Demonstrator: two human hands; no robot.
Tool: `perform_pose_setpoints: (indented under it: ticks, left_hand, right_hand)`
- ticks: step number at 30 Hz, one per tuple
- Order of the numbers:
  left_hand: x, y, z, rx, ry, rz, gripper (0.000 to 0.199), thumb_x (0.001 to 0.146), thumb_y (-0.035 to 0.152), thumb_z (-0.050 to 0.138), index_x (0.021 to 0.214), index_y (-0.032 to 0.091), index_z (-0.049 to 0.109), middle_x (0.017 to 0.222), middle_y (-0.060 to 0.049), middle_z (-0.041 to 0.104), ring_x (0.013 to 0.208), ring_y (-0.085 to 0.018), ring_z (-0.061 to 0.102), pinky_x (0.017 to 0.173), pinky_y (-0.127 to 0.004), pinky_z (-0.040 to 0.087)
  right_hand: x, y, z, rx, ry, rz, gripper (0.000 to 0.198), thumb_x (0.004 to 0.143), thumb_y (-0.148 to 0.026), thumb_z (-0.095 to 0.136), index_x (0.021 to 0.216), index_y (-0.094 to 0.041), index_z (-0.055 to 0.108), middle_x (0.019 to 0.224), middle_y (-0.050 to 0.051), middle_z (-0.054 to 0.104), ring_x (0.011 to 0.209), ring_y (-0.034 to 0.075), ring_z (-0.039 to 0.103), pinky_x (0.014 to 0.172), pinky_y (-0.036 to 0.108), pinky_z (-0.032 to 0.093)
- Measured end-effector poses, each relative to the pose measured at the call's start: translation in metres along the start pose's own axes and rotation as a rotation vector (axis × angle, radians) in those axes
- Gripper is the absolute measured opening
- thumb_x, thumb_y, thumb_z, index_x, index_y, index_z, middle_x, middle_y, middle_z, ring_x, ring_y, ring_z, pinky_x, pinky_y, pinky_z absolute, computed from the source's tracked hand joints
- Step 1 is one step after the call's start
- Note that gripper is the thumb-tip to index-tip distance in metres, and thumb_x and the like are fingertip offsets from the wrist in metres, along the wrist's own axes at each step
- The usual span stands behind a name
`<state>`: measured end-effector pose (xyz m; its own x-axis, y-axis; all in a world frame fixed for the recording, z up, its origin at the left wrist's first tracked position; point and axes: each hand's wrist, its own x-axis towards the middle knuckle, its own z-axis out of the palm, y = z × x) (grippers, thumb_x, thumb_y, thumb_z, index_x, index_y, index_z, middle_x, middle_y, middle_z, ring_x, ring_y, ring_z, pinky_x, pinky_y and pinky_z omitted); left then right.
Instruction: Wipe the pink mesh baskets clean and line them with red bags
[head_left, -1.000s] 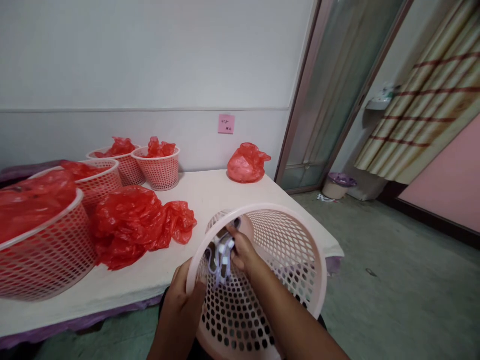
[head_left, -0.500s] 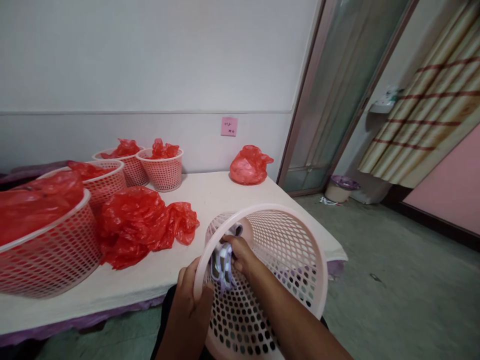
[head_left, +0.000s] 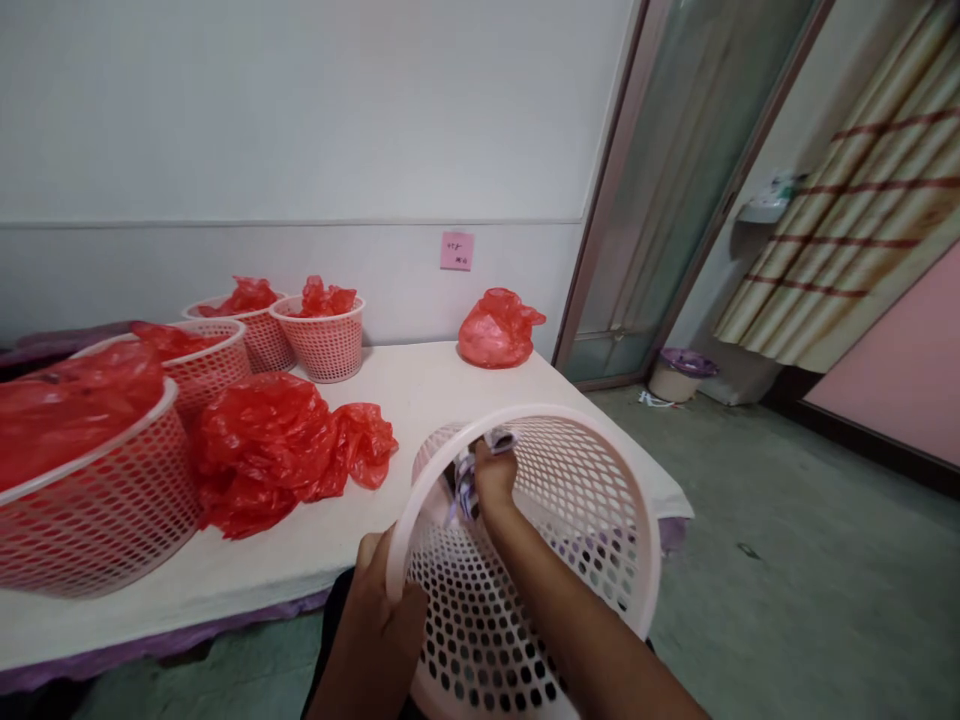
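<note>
A pale pink plastic mesh basket (head_left: 651,530) lies tilted on its side at the table's front edge, its mouth facing me. My left hand (head_left: 386,605) is closed around the left part of the rim, thumb inside. Deep in the basket, my right hand (head_left: 496,478) is closed on a crumpled cloth (head_left: 466,485) in white, purple and dark tones. One end of the cloth sticks out above the fist, and the rest hangs below it. What kind of cloth it is I cannot make out.
A heap of red plastic bags (head_left: 277,440) lies on the white-covered table (head_left: 420,370) left of the basket. Several bag-lined pink baskets (head_left: 330,345) stand farther left. A knotted red bag (head_left: 496,330) sits near the wall. A bin (head_left: 679,378) stands on the floor at right.
My right hand has moved deeper into the basket, up and slightly right, carrying the cloth with it. My left hand stays on the rim.
</note>
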<state>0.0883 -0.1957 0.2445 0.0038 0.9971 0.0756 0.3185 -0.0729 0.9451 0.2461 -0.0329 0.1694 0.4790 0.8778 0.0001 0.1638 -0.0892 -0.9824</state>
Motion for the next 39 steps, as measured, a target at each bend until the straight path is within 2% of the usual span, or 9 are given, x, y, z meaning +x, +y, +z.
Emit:
perform_pose_setpoints:
  ticks: [3,9,14,19,23,26,30,35,39]
  left_hand:
    - [-0.003,0.001,-0.001,-0.014,0.002,-0.035,0.025,0.076,0.022,0.046,0.099,0.023,0.056,0.091,-0.003,0.059,0.090,-0.023,0.060,0.086,-0.039,0.046]
    - [0.002,-0.003,-0.005,0.015,0.060,0.009,0.026,0.075,0.024,0.045,0.099,0.024,0.057,0.088,-0.002,0.058,0.090,-0.024,0.058,0.088,-0.041,0.044]
    - [0.002,-0.005,-0.006,-0.024,0.079,-0.002,0.030,0.075,0.025,0.046,0.102,0.023,0.058,0.090,-0.003,0.059,0.090,-0.025,0.057,0.092,-0.044,0.041]
    - [0.004,-0.007,-0.009,-0.011,0.082,0.012,0.032,0.074,0.023,0.046,0.103,0.023,0.060,0.096,-0.004,0.059,0.096,-0.026,0.056,0.093,-0.044,0.040]
    - [0.004,-0.006,-0.007,-0.001,0.068,0.048,0.032,0.077,0.022,0.044,0.106,0.023,0.058,0.099,-0.004,0.057,0.098,-0.025,0.054,0.094,-0.044,0.039]
    - [0.005,-0.003,-0.005,-0.014,0.068,0.022,0.034,0.077,0.022,0.044,0.108,0.022,0.059,0.101,-0.004,0.056,0.101,-0.025,0.053,0.097,-0.044,0.038]
    - [0.005,-0.003,-0.007,-0.005,0.064,-0.011,0.041,0.077,0.021,0.043,0.115,0.022,0.057,0.103,-0.005,0.056,0.102,-0.026,0.053,0.097,-0.045,0.038]
    - [0.002,-0.005,-0.006,0.036,0.004,0.050,0.037,0.076,0.017,0.044,0.110,0.023,0.056,0.104,-0.004,0.056,0.100,-0.024,0.055,0.094,-0.042,0.040]
    - [-0.003,-0.003,-0.002,0.063,-0.009,0.016,0.017,0.076,0.016,0.043,0.089,0.024,0.053,0.088,0.000,0.056,0.087,-0.021,0.056,0.086,-0.037,0.044]
  right_hand:
    - [-0.008,-0.004,0.011,-0.240,-0.133,-0.105,0.031,0.083,-0.027,0.048,0.110,-0.018,0.059,0.115,0.011,0.068,0.107,0.024,0.063,0.091,0.034,0.048]
    - [-0.042,0.009,0.013,-0.642,-0.623,-0.258,0.023,0.063,-0.014,0.070,0.084,-0.021,0.071,0.100,0.006,0.074,0.098,0.025,0.067,0.087,0.033,0.048]
    - [-0.041,0.021,0.015,-0.884,-0.718,-0.163,0.019,0.055,-0.002,0.073,0.065,-0.018,0.069,0.093,0.013,0.075,0.104,0.033,0.065,0.095,0.049,0.043]
    - [-0.036,0.023,0.009,-0.749,-0.670,-0.064,0.013,0.059,-0.005,0.073,0.062,-0.015,0.065,0.088,0.008,0.074,0.101,0.028,0.066,0.095,0.047,0.045]
    - [-0.036,0.017,0.005,-0.402,-0.573,0.043,0.008,0.063,-0.012,0.069,0.067,-0.017,0.065,0.068,0.003,0.070,0.071,0.023,0.069,0.066,0.033,0.054]
    - [-0.031,0.011,0.008,-0.106,-0.374,0.129,0.014,0.081,-0.027,0.055,0.088,-0.017,0.062,0.067,0.002,0.067,0.057,0.017,0.065,0.050,0.026,0.052]
    - [-0.012,0.009,0.007,0.155,-0.068,0.193,0.019,0.089,-0.028,0.041,0.102,-0.019,0.052,0.080,0.003,0.068,0.068,0.014,0.068,0.055,0.023,0.055]
    - [0.006,0.017,0.000,0.086,0.113,0.160,0.027,0.087,-0.025,0.040,0.111,-0.019,0.050,0.097,0.008,0.069,0.080,0.018,0.069,0.063,0.029,0.057]
    - [0.006,0.018,0.005,-0.220,0.039,-0.040,0.031,0.083,-0.022,0.049,0.112,-0.015,0.056,0.112,0.013,0.067,0.104,0.024,0.063,0.088,0.036,0.051]
